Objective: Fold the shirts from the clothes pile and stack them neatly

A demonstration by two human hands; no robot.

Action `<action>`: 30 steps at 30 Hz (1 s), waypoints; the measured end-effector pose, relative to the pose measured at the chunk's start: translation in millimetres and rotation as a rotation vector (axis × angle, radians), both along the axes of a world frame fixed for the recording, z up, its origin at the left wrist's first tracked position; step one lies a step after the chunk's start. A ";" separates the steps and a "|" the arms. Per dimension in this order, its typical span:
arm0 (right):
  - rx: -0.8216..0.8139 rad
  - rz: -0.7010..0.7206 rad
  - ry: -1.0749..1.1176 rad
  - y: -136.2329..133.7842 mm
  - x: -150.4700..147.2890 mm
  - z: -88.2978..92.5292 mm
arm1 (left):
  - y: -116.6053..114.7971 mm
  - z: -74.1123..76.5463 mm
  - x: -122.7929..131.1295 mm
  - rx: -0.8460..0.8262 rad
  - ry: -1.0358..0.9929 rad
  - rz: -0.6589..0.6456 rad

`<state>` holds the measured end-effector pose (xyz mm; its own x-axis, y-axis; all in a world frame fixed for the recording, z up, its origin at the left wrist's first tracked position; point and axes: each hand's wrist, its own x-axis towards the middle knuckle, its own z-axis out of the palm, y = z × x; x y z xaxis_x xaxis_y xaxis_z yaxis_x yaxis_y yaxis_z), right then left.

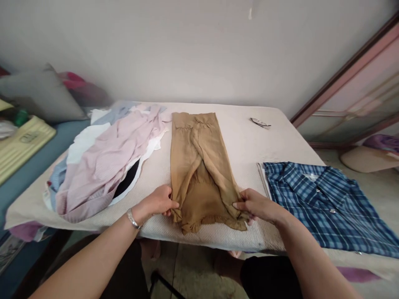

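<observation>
A mustard-brown garment (208, 166) lies lengthwise on the cream-covered table (246, 145), its sides folded inward and its ruffled edge toward me. My left hand (160, 201) pinches its near left corner between thumb and fingers; a silver bracelet is on that wrist. At the near right corner, my right hand (254, 204) grips the cloth the same way. The fingertips under the fabric are partly hidden.
Left, a loose pile of pink, white and blue clothes (109, 158). Right, a folded blue plaid shirt (327, 207). Eyeglasses (260, 123) lie at the back right. Beyond the left side are a grey cushion (40, 93) and a yellow box (26, 143). A wall rises behind.
</observation>
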<state>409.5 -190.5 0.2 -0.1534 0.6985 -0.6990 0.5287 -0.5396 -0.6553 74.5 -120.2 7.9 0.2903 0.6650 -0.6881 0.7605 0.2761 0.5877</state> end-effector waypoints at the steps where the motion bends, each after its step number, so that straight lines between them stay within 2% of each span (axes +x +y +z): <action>1: -0.035 0.016 -0.008 -1.7 0.2 -0.6 | 0.8 2.3 -3.5 -0.010 0.033 -0.026; 5: -0.085 0.105 -0.159 -5.2 6.0 5.7 | 13.9 12.9 -20.7 -0.002 0.182 -0.198; 7: 0.017 0.131 -0.385 -3.2 6.6 16.7 | 24.6 20.6 -22.5 0.210 0.317 -0.186; 9: 0.216 0.052 -0.711 2.0 -0.9 28.8 | 33.2 27.0 -13.1 0.573 0.429 -0.089; 11: 0.503 -0.054 -0.925 9.4 -18.3 34.5 | 37.9 27.5 7.4 0.912 0.373 -0.065; 12: 0.660 -0.065 -0.946 13.2 -29.7 33.1 | 39.2 24.5 20.1 1.030 0.293 -0.116; 14: 0.946 0.028 -0.862 19.9 -53.3 21.3 | 41.7 12.6 44.8 1.163 0.124 -0.312; 15: 1.040 0.099 -0.807 22.1 -63.6 11.6 | 43.4 4.2 54.9 1.188 0.071 -0.403; 17: 1.103 0.192 -0.758 23.3 -77.8 -11.9 | 47.5 -14.5 67.6 1.168 0.041 -0.512; 20: 1.047 0.244 -0.752 17.1 -82.9 -45.5 | 50.8 -38.3 69.4 1.078 0.075 -0.552; 22: 1.021 0.268 -0.745 10.9 -80.3 -60.4 | 49.6 -44.9 65.2 1.029 0.097 -0.571; 24: 1.038 0.280 -0.745 6.1 -77.8 -68.1 | 50.1 -41.6 62.5 0.988 0.102 -0.563; 26: 1.085 0.275 -0.757 3.9 -76.9 -70.0 | 58.9 -30.1 65.4 0.973 0.092 -0.523; 28: 1.142 0.270 -0.778 4.1 -76.8 -69.7 | 80.3 -16.1 75.5 1.017 0.077 -0.488; 30: 1.192 0.283 -0.807 6.3 -75.0 -71.2 | 112.1 -6.8 90.2 1.100 0.067 -0.494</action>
